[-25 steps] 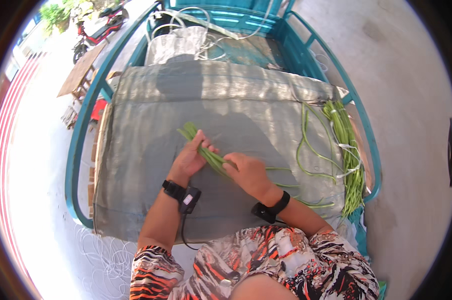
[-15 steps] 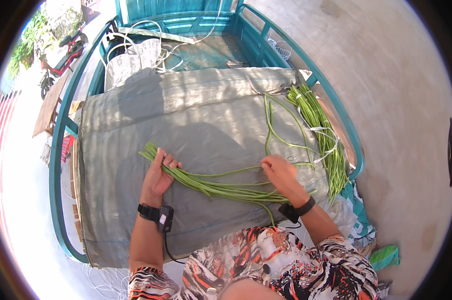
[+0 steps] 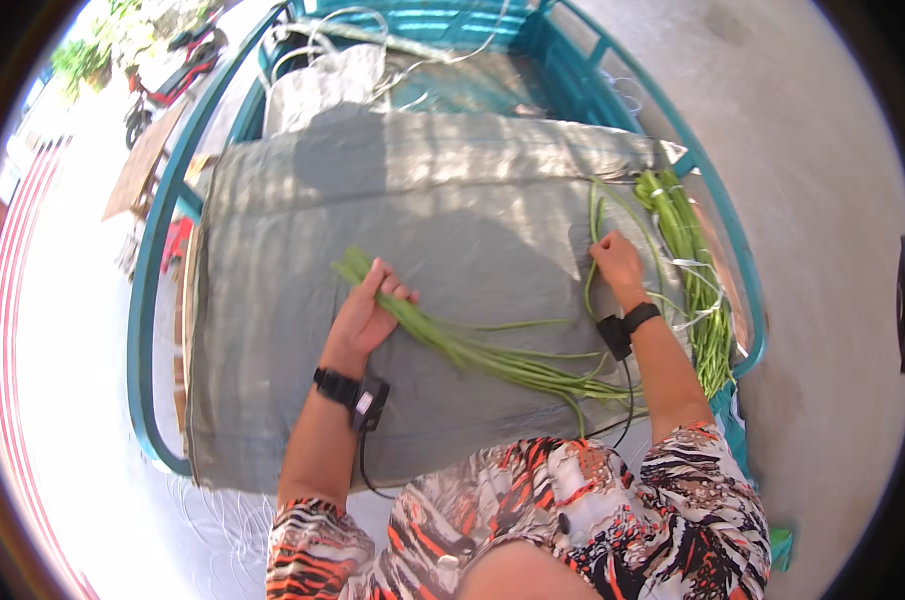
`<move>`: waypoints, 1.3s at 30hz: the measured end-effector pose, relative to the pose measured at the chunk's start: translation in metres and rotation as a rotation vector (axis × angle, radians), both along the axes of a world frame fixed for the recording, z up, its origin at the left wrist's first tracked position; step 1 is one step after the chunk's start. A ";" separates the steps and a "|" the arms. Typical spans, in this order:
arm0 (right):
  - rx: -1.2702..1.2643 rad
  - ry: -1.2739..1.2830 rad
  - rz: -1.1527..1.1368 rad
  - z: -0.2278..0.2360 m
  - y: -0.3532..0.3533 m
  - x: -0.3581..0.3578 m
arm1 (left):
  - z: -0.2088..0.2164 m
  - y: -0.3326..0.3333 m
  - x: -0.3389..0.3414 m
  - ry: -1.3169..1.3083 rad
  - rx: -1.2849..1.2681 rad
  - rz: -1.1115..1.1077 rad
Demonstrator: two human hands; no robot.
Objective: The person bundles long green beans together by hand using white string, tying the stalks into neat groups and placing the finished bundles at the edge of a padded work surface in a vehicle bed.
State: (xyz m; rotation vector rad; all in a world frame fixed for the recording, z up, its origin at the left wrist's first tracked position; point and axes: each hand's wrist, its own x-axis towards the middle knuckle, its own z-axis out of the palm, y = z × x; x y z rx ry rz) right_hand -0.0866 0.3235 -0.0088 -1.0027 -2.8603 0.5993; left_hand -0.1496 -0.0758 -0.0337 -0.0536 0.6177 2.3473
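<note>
My left hand (image 3: 368, 318) is closed around one end of a loose bunch of yardlong beans (image 3: 462, 350), whose other ends fan out to the right over the grey cloth (image 3: 282, 300). Farther right, my right hand (image 3: 619, 262) pinches a single long bean (image 3: 590, 285) among a few loose ones lying on the cloth. Its fingertips are partly hidden behind the hand. Just beyond it, along the cloth's right side, lies a thick bundle of yardlong beans (image 3: 707, 310) tied with white strips.
The cloth covers a platform on a teal cart, with teal rails (image 3: 150, 300) on both sides. A white sack (image 3: 322, 92) with loose strapping sits in the cart's bed at the back. A wooden bench (image 3: 142, 170) and a red scooter (image 3: 177, 80) stand off to the left.
My right hand has moved away from the bunch, up and right to the loose beans. My left hand keeps its grip on the bunch. The whole view has shifted a little.
</note>
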 end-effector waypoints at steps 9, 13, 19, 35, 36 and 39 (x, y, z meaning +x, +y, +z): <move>-1.036 0.470 0.187 0.024 -0.110 0.006 | 0.009 -0.001 -0.002 -0.080 -0.099 0.085; -1.189 0.460 0.290 0.043 -0.162 0.016 | 0.010 0.000 -0.001 -0.104 -0.127 0.107; -1.242 0.437 0.521 0.051 -0.222 0.021 | -0.009 -0.004 -0.004 0.028 0.032 -0.003; -1.107 0.279 0.483 0.037 -0.244 0.022 | 0.005 -0.009 0.000 0.065 0.090 -0.058; -1.105 0.267 0.483 0.037 -0.244 0.022 | 0.003 -0.010 0.000 0.036 0.135 -0.054; -1.046 0.211 0.482 0.039 -0.250 0.024 | -0.003 -0.011 -0.002 -0.009 -0.004 -0.025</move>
